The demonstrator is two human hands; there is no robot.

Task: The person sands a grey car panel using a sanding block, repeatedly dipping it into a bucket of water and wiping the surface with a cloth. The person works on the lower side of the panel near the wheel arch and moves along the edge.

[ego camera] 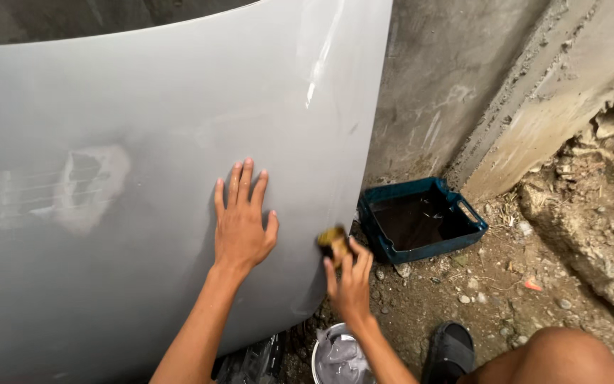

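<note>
One small yellowish pad — sponge or folded abrasive, too small to tell which — is pinched in the fingers of the right hand and pressed to the lower right edge of a large grey car body panel. The panel stands tilted against a rough concrete wall, which puts its face within reach of someone crouched low.

Left hand: flat on the panel, fingers spread and holding nothing — judged to be steadying the sheet or feeling its surface.

Pale patch at panel left: dull and whitish, possibly filler or a rubbed-down spot; cannot be settled.

Blue square tray: on the dirt just beside the panel's edge, dark liquid inside, close to the working hand.

Round tub: bottom edge, cut off, greyish contents unclear.

Black sandal and bare knee: lower right, partly out of frame.

Panel's top and left run beyond view.
</note>
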